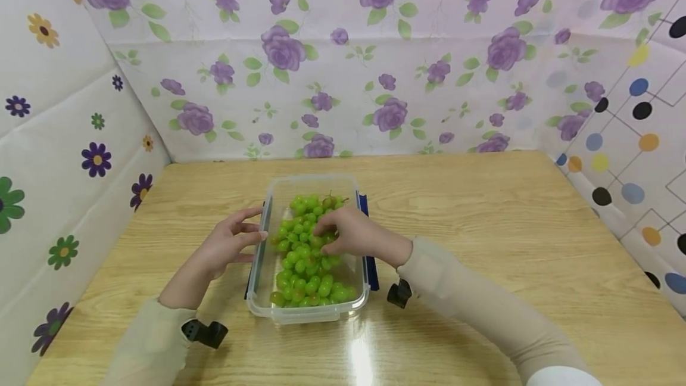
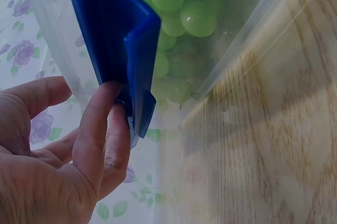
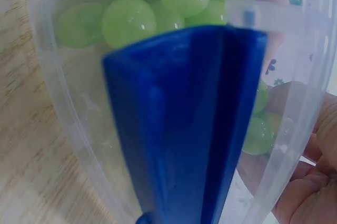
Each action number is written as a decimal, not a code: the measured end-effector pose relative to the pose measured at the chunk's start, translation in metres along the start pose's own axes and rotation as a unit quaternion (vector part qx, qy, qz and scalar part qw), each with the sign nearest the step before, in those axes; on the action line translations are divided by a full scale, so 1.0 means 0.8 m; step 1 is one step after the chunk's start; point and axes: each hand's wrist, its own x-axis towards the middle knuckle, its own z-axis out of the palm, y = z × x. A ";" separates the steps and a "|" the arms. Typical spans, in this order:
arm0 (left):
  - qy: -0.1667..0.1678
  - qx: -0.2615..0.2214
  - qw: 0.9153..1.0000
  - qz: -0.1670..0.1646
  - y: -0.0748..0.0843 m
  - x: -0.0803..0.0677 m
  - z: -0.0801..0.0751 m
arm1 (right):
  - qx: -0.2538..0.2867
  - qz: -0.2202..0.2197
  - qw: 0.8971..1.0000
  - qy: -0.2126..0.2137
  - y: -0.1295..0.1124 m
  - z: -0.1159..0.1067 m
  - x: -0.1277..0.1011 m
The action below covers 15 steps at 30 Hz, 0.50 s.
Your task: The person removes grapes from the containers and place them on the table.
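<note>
2 blue flaps (image 1: 372, 273) flank the clear box (image 1: 305, 313); left grip (image 1: 226, 245) holds 1, right grip (image 1: 349, 232) curls round grapes (image 1: 301, 252).

High head view, forward-down; close wrist views from opposite sides of the container (image 1: 311, 313), grapes (image 1: 301, 264) in all.
</note>
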 end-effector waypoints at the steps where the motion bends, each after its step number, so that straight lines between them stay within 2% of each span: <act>1: 0.000 0.000 1.000 -0.001 0.000 0.000 -0.001 | 0.000 -0.002 1.000 0.002 -0.001 -0.001 0.000; 8: -0.001 -0.001 1.000 -0.005 0.001 0.000 -0.003 | 0.002 -0.023 1.000 0.008 -0.002 -0.005 0.002; 15: -0.002 -0.005 1.000 -0.004 -0.001 0.000 -0.003 | 0.005 -0.020 1.000 0.019 -0.005 -0.012 0.004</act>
